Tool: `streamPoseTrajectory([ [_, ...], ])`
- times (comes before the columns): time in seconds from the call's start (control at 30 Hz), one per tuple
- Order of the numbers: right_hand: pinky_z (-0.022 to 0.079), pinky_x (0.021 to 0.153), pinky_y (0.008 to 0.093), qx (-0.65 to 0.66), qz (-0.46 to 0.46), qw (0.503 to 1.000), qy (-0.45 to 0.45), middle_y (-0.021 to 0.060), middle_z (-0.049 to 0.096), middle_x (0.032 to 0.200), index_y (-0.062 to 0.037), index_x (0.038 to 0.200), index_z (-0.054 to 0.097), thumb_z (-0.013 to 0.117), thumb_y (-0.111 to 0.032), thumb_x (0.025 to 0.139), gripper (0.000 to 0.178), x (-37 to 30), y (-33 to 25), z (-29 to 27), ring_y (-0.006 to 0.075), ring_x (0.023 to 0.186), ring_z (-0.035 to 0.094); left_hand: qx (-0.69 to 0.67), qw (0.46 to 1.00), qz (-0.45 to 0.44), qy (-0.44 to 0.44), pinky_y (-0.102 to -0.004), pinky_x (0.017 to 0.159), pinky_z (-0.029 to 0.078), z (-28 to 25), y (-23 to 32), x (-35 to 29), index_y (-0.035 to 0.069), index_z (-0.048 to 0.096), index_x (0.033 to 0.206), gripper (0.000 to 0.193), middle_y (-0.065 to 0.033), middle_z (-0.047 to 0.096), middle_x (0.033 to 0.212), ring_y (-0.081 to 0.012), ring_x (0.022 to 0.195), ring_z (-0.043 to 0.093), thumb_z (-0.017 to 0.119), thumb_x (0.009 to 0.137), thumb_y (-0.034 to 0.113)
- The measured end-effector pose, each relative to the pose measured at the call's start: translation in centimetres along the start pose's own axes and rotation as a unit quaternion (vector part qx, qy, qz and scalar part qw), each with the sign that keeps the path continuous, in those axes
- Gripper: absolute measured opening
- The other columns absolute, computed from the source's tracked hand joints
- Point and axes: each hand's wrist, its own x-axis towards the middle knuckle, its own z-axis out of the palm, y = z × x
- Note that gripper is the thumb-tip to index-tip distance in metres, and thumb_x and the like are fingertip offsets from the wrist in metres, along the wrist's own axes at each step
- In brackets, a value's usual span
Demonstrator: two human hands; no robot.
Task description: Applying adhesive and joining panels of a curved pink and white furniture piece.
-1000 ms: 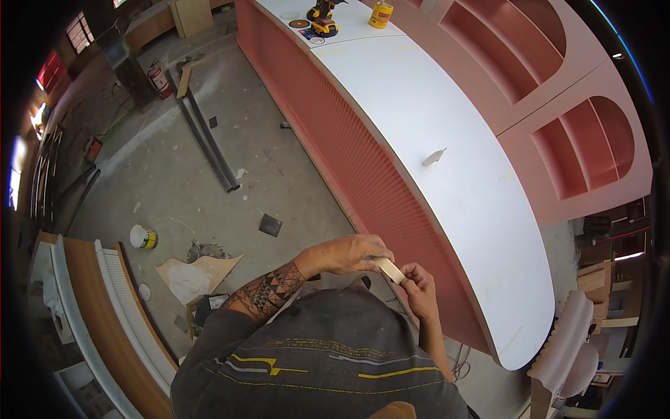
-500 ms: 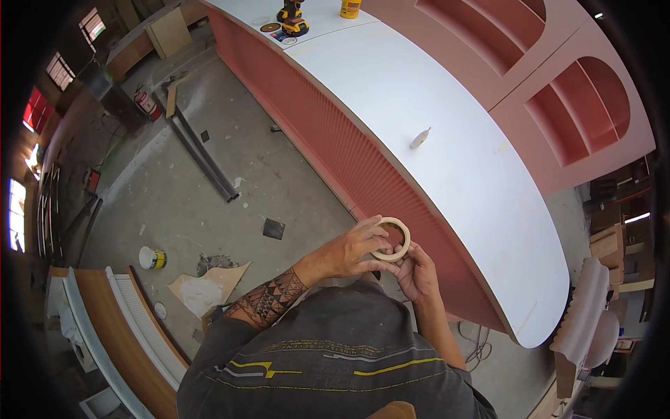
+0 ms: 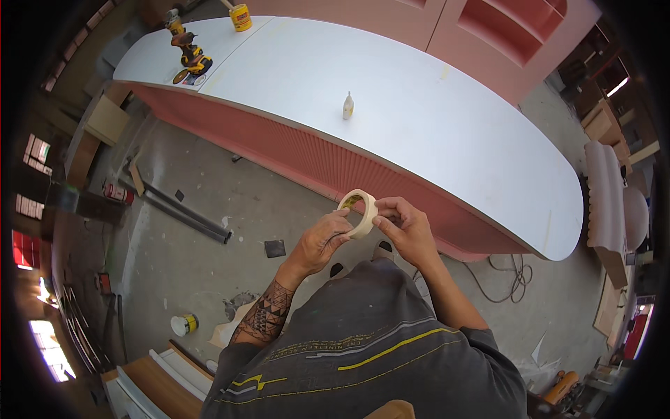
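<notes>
Tape, a cream-coloured, ring-shaped roll [image 3: 369, 215], is up between my hands, over the floor just in front of the counter's pink ribbed front panel [image 3: 349, 162]. Left hand [image 3: 319, 242] has its fingers closed on the near left side of the ring, probably to keep it from turning (how far they reach into the hole, I can't tell). Right hand [image 3: 406, 229] has thumb and fingertips drawn narrow on the outer band, seemingly because that's where the layers can be felt. Ring's tilted, hole partly towards me, likely so I can see the band. Over on the white curved countertop [image 3: 474, 160], a small white nozzle-tipped bottle [image 3: 348, 107] stands apart, perhaps put there to leave both hands free.
</notes>
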Motion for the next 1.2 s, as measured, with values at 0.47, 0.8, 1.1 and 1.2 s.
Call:
streamPoseTrajectory([
  [0.47, 0.053, 0.07, 0.0271, -0.037, 0.041, 0.998, 0.001, 0.0057, 0.073, 0.081, 0.0014, 0.099, 0.072, 0.08, -0.013, 0.091, 0.019, 0.1, 2.1, -1.7, 0.011, 0.074, 0.068, 0.026, 0.999, 0.017, -0.023, -0.0468, 0.106, 0.053, 0.2, 0.3, 0.7, 0.004, 0.067, 0.111, 0.016, -0.0174, 0.069, 0.121, -0.0355, 0.126, 0.064, 0.066, 0.102, 0.016],
  [0.8, 0.053, 0.07, 0.024, -0.019, 0.098, 0.995, -0.025, 0.008, 0.076, 0.085, 0.0061, 0.1, 0.072, 0.076, -0.011, 0.094, 0.019, 0.8, 1.7, -1.8, 0.0099, 0.075, 0.068, 0.04, 0.999, -0.013, -0.009, -0.047, 0.107, 0.053, 0.3, 0.5, 0.3, 0.004, 0.066, 0.108, 0.02, -0.0177, 0.069, 0.118, -0.0358, 0.125, 0.064, 0.064, 0.103, 0.023],
  [1.1, 0.054, 0.07, 0.028, 0.016, 0.066, 0.997, -0.037, 0.0095, 0.074, 0.083, 0.0044, 0.097, 0.067, 0.065, -0.014, 0.099, 0.018, 0.5, 4.1, -0.3, 0.0128, 0.076, 0.069, 0.037, 0.998, -0.015, 0.043, -0.0451, 0.095, 0.055, 0.7, 0.5, -0.5, 0.004, 0.068, 0.104, 0.025, -0.0154, 0.07, 0.105, -0.0338, 0.107, 0.069, 0.063, 0.104, 0.028],
  [1.2, 0.053, 0.069, 0.0305, -0.145, 0.037, 0.988, -0.03, 0.0113, 0.071, 0.078, 0.0031, 0.094, 0.065, 0.062, -0.016, 0.097, 0.02, 0.3, 3.9, -0.1, 0.0165, 0.072, 0.068, 0.092, 0.994, -0.061, 0.025, -0.0451, 0.084, 0.054, 0.9, 1.4, -0.2, 0.003, 0.068, 0.103, 0.022, -0.0141, 0.067, 0.096, -0.0348, 0.091, 0.067, 0.065, 0.103, 0.026],
])
